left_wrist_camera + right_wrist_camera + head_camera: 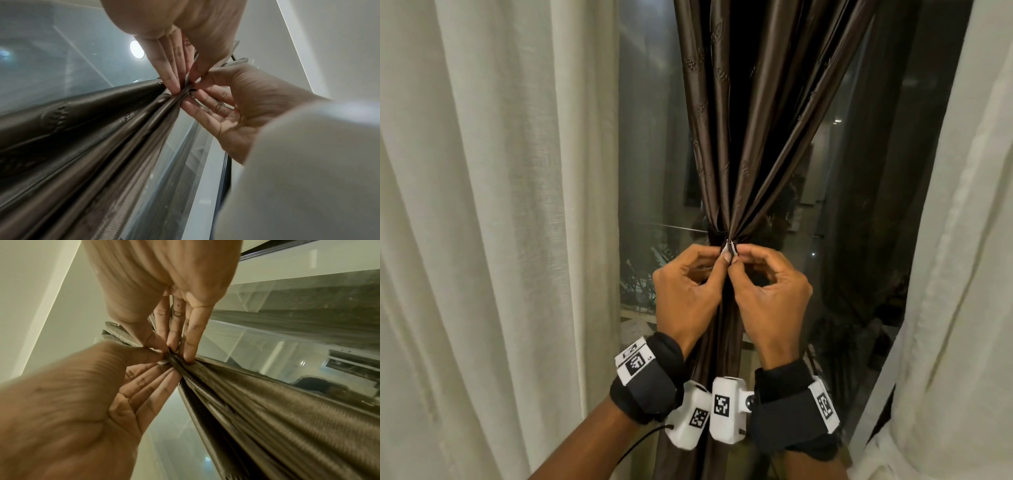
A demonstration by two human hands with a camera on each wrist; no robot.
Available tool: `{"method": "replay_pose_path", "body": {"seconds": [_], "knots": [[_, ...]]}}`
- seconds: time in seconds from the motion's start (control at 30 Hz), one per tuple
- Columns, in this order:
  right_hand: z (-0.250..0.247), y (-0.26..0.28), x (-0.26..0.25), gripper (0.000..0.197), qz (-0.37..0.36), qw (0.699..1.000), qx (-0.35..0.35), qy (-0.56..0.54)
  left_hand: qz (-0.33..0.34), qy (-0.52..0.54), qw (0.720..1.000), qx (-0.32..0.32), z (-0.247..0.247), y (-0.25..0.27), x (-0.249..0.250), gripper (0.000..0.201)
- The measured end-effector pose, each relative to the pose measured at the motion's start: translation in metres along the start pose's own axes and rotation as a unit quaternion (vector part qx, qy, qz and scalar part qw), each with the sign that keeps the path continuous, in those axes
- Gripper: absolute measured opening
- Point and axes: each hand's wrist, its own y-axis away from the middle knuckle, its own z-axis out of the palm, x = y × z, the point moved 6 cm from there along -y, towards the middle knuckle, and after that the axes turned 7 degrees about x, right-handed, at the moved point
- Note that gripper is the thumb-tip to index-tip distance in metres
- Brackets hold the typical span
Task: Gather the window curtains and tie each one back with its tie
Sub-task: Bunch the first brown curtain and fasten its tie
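Pinching the tie at the middle, the left hand and right hand meet on one gathered brown curtain. Two white curtains hang left and right; no writing is readable.

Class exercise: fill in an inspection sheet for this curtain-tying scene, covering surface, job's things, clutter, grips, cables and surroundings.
Surface: nothing seen; the work is at a window.
Job's things: brown curtain gathered at mid-height; tie wrapped round it, its ends meeting in front.
Clutter: nothing seen.
Grips: left hand and right hand each pinch a tie end.
Cables: thin black cord by the left wrist.
Surroundings: cream curtains either side; dark glass with reflections.
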Motion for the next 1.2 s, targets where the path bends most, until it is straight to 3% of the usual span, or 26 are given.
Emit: {"method": "replay_pose_path", "body": {"seconds": [0.2,0.3,0.6,0.73,0.9,0.97,1.07,1.2], "knots": [[-0.003,-0.010,0.007,0.015,0.046,0.998,-0.033,-0.035,-0.076,0.032,0.995,-0.048,0.000,-0.012,-0.006,0.010],[-0.006,-0.014,0.016,0.017,0.097,0.991,-0.062,-0.062,-0.028,0.006,0.999,-0.043,0.002,-0.013,0.001,0.007],[-0.021,-0.024,0.008,0.016,0.092,0.992,-0.074,-0.043,0.023,-0.051,0.998,-0.026,0.020,-0.018,0.010,0.014],[-0.021,-0.016,0.014,0.014,0.184,0.969,-0.093,-0.135,0.021,-0.081,0.996,-0.038,0.022,-0.023,0.009,0.017],[-0.019,-0.011,0.016,0.011,0.280,0.930,-0.101,-0.217,0.071,-0.122,0.989,-0.048,0.020,-0.021,0.014,0.017],[-0.017,-0.010,0.017,0.012,0.282,0.928,-0.095,-0.225,0.056,-0.103,0.991,-0.058,0.019,-0.020,0.011,0.018],[-0.013,-0.012,0.017,0.013,0.227,0.950,-0.076,-0.202,-0.009,-0.060,0.996,-0.066,0.014,-0.016,0.005,0.020],[-0.009,-0.012,0.019,0.012,0.183,0.964,-0.070,-0.177,-0.041,-0.046,0.996,-0.061,0.005,-0.013,0.003,0.017]]}}
